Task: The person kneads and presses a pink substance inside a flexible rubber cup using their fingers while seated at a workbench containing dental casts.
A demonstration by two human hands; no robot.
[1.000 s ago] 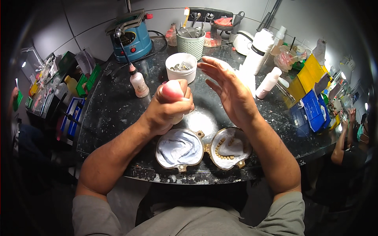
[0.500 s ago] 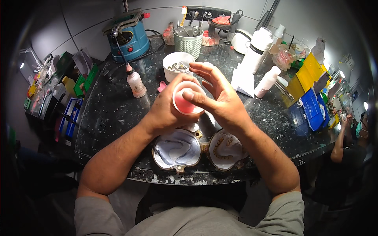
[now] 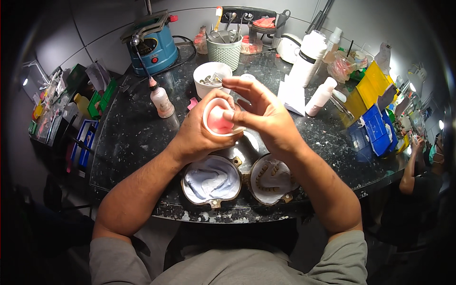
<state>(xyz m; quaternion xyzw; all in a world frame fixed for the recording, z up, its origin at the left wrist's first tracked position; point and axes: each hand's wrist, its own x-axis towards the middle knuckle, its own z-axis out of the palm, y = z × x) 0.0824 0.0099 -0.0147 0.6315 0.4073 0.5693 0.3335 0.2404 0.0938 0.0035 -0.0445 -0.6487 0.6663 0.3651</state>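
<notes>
My left hand (image 3: pixel 192 128) is closed around a small white cup (image 3: pixel 219 103), its mouth tipped toward me. Soft-looking pink material (image 3: pixel 218 123) covers the cup's inside. Over the cup's right rim reaches my right hand (image 3: pixel 266 114); its thumb is at the pink material and its fingers are stretched out and apart. Below the hands, on the bench, lie two halves of a dental flask. The left half (image 3: pixel 212 179) holds a grey-white plaster mould; the right half (image 3: pixel 280 186) has a ring of tooth shapes and is partly covered by my right forearm.
Beyond my hands stand a white tub (image 3: pixel 205 88) of small metal parts and a woven tool pot (image 3: pixel 224 56). A dropper bottle (image 3: pixel 162 102) and a blue machine (image 3: pixel 154 52) are at left. White bottles (image 3: pixel 321 97) and blue bins (image 3: pixel 377 130) stand at right; another person (image 3: pixel 420 175) sits beyond.
The cup has tilted further toward me, showing more of the pink material. My right thumb has moved slightly toward the cup's right rim. The view has shifted slightly.
</notes>
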